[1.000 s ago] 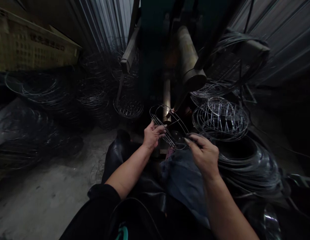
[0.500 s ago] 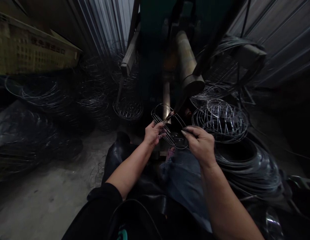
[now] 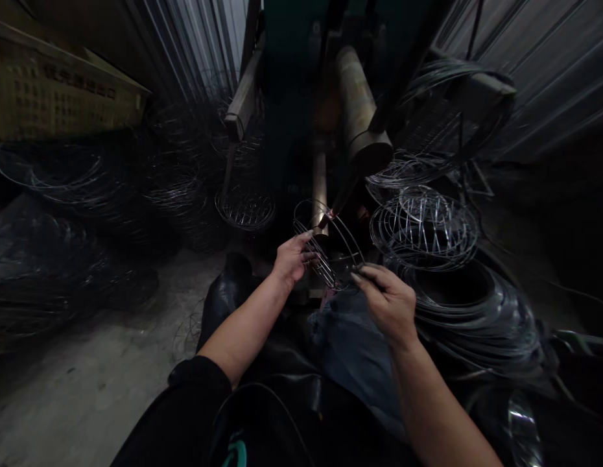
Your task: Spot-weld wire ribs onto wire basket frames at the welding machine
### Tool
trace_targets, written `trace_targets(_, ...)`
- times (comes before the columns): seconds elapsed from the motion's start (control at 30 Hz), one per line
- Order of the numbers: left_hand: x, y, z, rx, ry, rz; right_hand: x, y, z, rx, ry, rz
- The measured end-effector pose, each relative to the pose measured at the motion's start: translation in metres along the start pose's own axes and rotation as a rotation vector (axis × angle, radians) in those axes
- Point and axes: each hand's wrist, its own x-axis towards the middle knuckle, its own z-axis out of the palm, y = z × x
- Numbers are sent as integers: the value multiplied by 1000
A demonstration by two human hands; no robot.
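A round wire basket frame is tilted between my hands, under the spot welding machine's electrodes. My left hand grips its ribbed left side, fingers curled among the wires. On the right, my right hand pinches the outer wire ring between thumb and fingers. The ring's upper part passes between the lower electrode bar and the dark slanting upper electrode, where a small reddish glow shows. Shadow hides the far underside of the frame.
The thick machine arm juts out above my hands. Wire baskets sit on coiled wire at the right. More wire frames stand at the left, beneath a wooden beam. A yellow crate is at upper left.
The wire frame has turned and tilted slightly between my hands, its ring now up at the electrode tip. My right hand has dropped a little. The whole view has shifted slightly.
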Motion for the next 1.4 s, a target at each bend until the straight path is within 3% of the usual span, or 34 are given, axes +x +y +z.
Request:
trace_targets(0.17,6,11,-2,-32,95,-123,39,-24,11,-84,-53,-109)
trace_targets(0.33,15,18,-4,-43,112,-176,60,-28,21,-126,-73,-125)
trace_targets(0.73,17,17,-1,-61,119,-247,74,-30,30,-302,-49,-192)
trace_targets(1.03,23,19,1,-65,111,-233,75,-30,33,-312,-24,-216)
trace_targets(1.17,23,10,-5,14,76,-231,69,-36,25,-281,-21,-196)
trace_targets(1.23,19,-1,-16,186,85,-124,58,-32,13,-205,-31,-140)
trace_targets(1.27,16,-7,-24,322,104,7,50,-27,6,-157,-39,-93)
trace_targets(1.33,10,-21,-40,662,110,405,30,-10,-8,-53,-49,21)
trace_targets(1.4,7,-32,-53,985,11,834,9,9,-15,50,-56,113)
